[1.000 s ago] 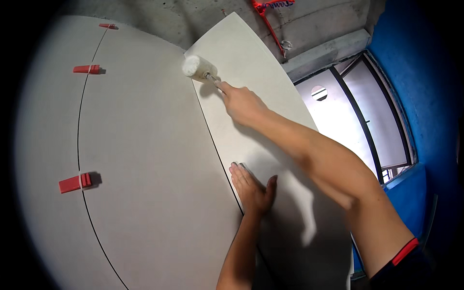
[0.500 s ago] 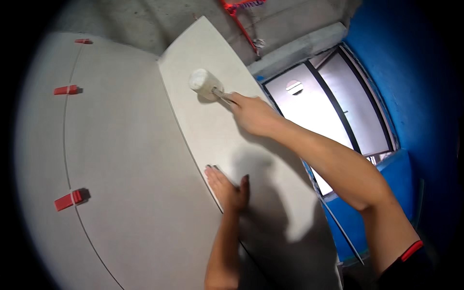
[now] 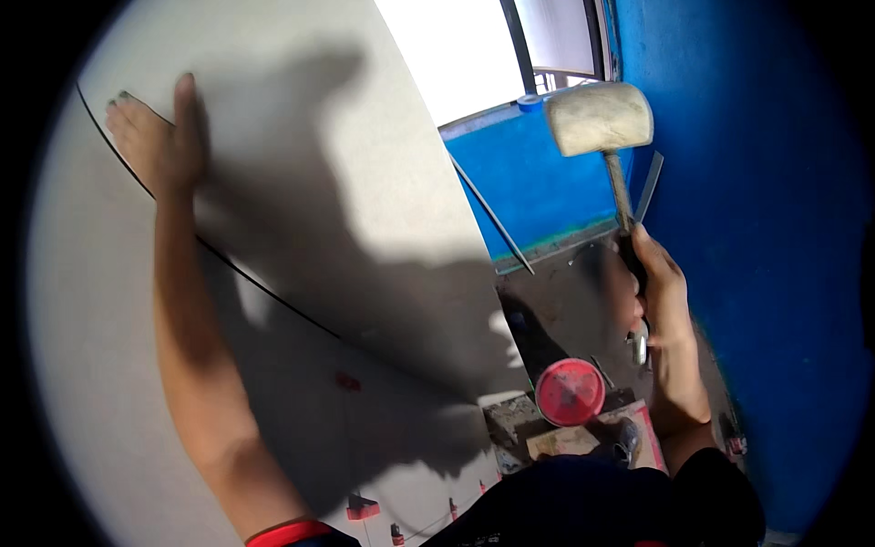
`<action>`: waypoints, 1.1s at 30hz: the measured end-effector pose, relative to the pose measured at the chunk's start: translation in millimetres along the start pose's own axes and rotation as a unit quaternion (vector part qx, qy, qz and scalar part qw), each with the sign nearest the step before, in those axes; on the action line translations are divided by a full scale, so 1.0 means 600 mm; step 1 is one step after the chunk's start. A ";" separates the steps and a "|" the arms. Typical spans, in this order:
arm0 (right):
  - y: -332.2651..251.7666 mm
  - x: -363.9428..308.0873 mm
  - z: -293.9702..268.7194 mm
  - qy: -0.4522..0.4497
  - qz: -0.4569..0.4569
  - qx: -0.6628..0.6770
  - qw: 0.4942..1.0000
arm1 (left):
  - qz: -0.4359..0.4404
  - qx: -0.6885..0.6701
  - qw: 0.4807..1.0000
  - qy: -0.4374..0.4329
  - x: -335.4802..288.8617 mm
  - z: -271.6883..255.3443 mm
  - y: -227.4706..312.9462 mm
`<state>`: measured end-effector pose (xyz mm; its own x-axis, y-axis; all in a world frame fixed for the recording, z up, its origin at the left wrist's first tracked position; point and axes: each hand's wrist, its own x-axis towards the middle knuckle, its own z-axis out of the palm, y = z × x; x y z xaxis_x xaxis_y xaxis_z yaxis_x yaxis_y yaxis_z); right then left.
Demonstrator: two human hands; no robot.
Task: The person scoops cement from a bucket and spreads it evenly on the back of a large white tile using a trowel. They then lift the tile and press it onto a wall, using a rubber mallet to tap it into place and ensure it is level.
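My left hand (image 3: 159,146) lies flat against a large pale tile panel (image 3: 415,196), fingers stretched and thumb apart, beside the dark joint along its left edge. My right hand (image 3: 665,287) is wrapped round the dark grip of a rubber mallet (image 3: 602,120). The mallet stands head up, its whitish head clear of the panel and in front of the blue wall. My shadow falls across the panel and the neighbouring pale surface.
Red wedges (image 3: 363,507) sit along a seam at the bottom. A round red lid or bucket (image 3: 571,392) stands below my right hand. On the right rises a blue wall (image 3: 766,273); a bright window (image 3: 465,55) is beyond the panel. A thin strip (image 3: 492,214) leans near its edge.
My right hand has drawn the mallet away from the panel's upper part, to the right. The view has tilted down; my left hand still rests on the panel by the joint.
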<state>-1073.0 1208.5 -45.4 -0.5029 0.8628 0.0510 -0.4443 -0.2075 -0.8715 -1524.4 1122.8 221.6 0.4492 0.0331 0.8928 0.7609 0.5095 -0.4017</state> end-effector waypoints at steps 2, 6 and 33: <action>0.016 -0.027 -0.005 0.011 0.026 0.075 0.997 | 0.006 0.004 1.000 0.012 0.008 0.003 0.005; 0.069 -0.036 0.055 -0.011 0.118 0.033 0.992 | -0.003 0.032 0.998 -0.046 0.020 0.010 -0.010; 0.059 0.013 0.078 -0.139 0.115 -0.034 0.983 | 0.054 0.021 0.998 0.033 0.018 0.024 -0.039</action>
<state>-1127.2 1186.6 -53.0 -0.7716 0.6355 -0.0282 -0.2494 -0.3430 -0.9056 -1544.4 1123.6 243.8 0.5586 0.0340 0.8288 0.6869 0.5411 -0.4852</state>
